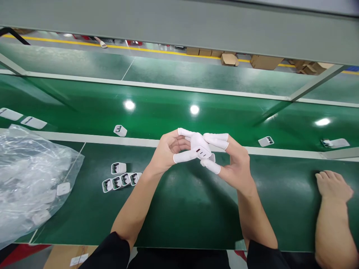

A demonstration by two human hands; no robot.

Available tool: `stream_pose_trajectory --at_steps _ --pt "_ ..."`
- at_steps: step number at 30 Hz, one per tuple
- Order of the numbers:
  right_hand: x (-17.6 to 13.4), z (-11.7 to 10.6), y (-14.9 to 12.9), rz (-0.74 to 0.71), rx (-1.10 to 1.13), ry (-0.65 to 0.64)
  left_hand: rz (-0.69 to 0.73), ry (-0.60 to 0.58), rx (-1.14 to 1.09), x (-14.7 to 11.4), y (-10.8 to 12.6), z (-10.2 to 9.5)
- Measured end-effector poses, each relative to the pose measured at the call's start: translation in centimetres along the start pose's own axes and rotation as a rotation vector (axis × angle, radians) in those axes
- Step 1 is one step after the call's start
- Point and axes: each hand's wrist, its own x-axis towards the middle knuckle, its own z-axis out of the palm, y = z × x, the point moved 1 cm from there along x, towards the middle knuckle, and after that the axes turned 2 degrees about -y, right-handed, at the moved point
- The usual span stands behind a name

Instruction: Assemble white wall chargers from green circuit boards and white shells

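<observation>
Your left hand and right hand jointly grasp a white charger housing by its sides, at the dial's centre, above the surface; its ports face toward 6 o'clock, presumably for your view; your white finger cots probably keep the casing unmarked; at 8 o'clock, four open housings stand side by side, perhaps for easy counting; beyond them, toward 9 o'clock, lies a clear bag of white parts.

Green desk, clear plastic bag with white pieces on its left, five open-ended white casings clustered nearby, pale rail along the back, more casings on the green strip beyond
</observation>
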Motion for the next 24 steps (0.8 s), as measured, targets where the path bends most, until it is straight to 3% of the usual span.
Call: stream_pose_trajectory --at_steps 6,10,15,17,21,24 --pt "0.0 0.4 0.8 0.015 0.136 0.049 0.050 -0.088 0.002 0.3 0.2 -1.2" --pt "0.2 -0.9 1.3 0.113 0.205 0.105 0.016 -0.068 -0.002 0.4 0.4 -1.5" --pt "0.4 -2.6 0.0 0.120 0.107 -0.331 -0.058 -0.008 0.033 0.4 1.2 -1.5" --pt "0.3 -2.3 -0.9 0.068 0.106 -0.434 -0.064 -0.003 0.008 0.4 1.6 -1.5" --pt "-0.3 -1.7 -1.7 0.008 0.014 -0.485 -0.049 -0.023 -0.021 0.4 1.8 -1.8" --pt "-1.1 -4.6 -1.3 -0.038 -0.083 -0.439 -0.073 -0.067 -0.012 0.3 1.7 -2.0"
